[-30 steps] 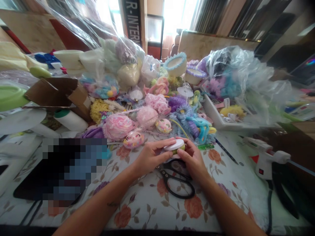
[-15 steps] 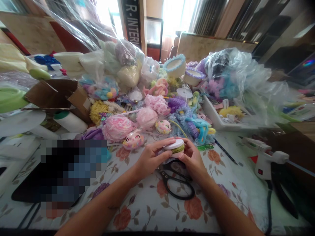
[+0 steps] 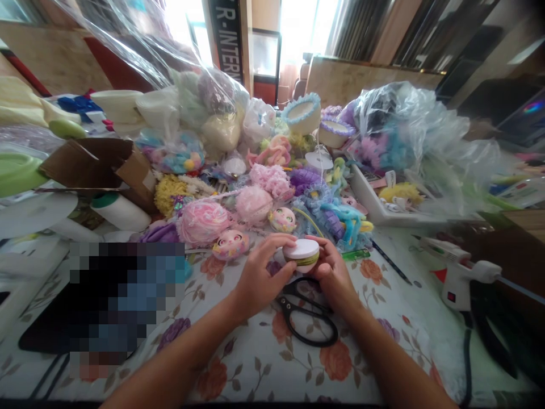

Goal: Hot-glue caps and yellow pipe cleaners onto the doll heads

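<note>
Between my two hands is a small round piece [image 3: 301, 254] with a white disc on top and a yellow-green layer round its side. My left hand [image 3: 264, 274] grips it from the left, thumb at its side and fingers along the top edge. From the right, my right hand [image 3: 334, 271] holds its far edge, the thumb bent near it. Black-handled scissors [image 3: 313, 324] lie on the flowered tablecloth [image 3: 264, 369] just below the hands, their blades hidden under the left hand. Doll heads [image 3: 231, 244] and pink yarn [image 3: 205, 222] lie beyond.
A glue gun [image 3: 453, 272] stands at the right, near a pencil [image 3: 390, 262]. A white tray [image 3: 374, 210], a cardboard box [image 3: 96, 165], a thread cone [image 3: 121, 211] and plastic bags surround the heap. A dark, partly pixelated object [image 3: 55, 318] lies left.
The round piece has tilted so more of its white top faces me. My left fingers have lifted and spread a little, and my right thumb has drawn back slightly.
</note>
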`<state>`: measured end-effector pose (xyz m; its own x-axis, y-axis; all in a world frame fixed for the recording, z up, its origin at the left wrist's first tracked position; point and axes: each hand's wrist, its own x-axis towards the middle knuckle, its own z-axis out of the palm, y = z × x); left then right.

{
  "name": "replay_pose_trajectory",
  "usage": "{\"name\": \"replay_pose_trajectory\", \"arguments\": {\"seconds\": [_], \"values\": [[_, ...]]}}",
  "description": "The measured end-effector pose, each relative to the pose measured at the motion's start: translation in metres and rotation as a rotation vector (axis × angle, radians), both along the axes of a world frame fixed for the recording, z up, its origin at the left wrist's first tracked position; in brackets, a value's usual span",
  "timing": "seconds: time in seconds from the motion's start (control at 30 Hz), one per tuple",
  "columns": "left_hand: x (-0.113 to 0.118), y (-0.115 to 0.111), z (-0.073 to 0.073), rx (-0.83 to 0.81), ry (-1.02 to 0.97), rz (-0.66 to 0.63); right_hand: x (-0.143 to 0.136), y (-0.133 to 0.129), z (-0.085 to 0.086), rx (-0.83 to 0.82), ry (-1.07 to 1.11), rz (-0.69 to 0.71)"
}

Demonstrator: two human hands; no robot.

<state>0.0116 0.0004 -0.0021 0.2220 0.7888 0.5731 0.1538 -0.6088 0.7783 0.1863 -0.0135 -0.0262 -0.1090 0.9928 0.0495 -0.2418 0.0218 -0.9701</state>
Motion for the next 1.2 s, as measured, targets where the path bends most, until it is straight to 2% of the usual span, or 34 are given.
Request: {"name": "replay_pose_trajectory", "arguments": {"seconds": [0.13, 0.3, 0.77, 0.93, 1.1, 1.2], "values": [[0.002, -0.005, -0.001, 0.284, 0.114, 0.081, -0.003, -0.001, 0.002, -0.004, 0.026, 0.017], [0.005, -0.006, -0.004, 0.433, 0.203, 0.11, -0.008, -0.004, 0.006, -0.019, -0.013, -0.007], [0.012, -0.005, -0.001, 0.505, 0.317, 0.168, -0.01, -0.007, 0.004, 0.011, -0.099, -0.012], [0.012, -0.007, 0.0, 0.541, 0.296, 0.218, -0.013, -0.007, 0.007, 0.029, -0.128, -0.023], [0.007, -0.009, -0.003, 0.577, 0.308, 0.205, -0.013, -0.007, 0.008, 0.037, -0.145, -0.023], [0.006, -0.009, 0.001, 0.606, 0.36, 0.205, -0.012, -0.007, 0.006, 0.015, -0.133, -0.018]]}}
